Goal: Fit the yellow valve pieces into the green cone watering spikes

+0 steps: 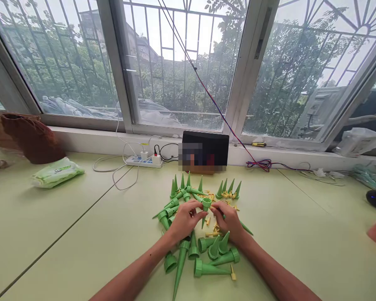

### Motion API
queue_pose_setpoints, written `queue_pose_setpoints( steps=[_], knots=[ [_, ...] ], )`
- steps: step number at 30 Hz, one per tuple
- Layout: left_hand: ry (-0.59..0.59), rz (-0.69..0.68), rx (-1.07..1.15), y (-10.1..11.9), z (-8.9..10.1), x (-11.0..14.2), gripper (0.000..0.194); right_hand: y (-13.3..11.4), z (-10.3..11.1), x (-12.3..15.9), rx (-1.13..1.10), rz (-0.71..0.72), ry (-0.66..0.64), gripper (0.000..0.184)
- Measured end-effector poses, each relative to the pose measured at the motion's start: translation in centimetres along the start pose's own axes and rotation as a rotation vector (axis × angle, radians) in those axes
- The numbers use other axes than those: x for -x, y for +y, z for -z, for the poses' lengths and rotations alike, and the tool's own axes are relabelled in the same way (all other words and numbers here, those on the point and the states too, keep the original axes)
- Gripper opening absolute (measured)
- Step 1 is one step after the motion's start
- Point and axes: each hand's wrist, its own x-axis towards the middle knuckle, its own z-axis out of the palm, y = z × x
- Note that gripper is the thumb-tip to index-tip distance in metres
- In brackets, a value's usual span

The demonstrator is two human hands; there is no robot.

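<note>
And there's your left hand [185, 219] pinching a green spike [207, 205], tip down, your right hand [230, 219] right at its side (its grip, I can't tell).

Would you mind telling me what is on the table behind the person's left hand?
Behind the left hand, green cones stand and lie on the table, with small yellow pieces near them. Whatever the hand itself covers cannot be seen.

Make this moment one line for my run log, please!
left grip: holding green hollow spike, open end up | right grip: at spike's side, contents unclear | pale-green tabletop: more green spikes, small yellow pieces
</note>
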Motion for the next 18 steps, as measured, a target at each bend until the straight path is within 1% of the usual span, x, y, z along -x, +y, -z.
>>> queue_pose_setpoints(
  steps=[6, 12, 18],
  knots=[
    [0.021, -0.009, -0.010, -0.49, -0.17, -0.03, 0.020, 0.02, -0.02, 0.13, -0.011, -0.018, -0.046, 0.023],
    [0.037, -0.019, -0.044, -0.36, -0.30, 0.15, 0.018, 0.19, -0.03, 0.30, -0.015, -0.034, -0.054, 0.023],
    [0.010, -0.009, -0.069, -0.58, -0.30, 0.15, 0.015, 0.24, -0.13, 0.24, -0.019, -0.021, -0.045, 0.021]
  ],
)
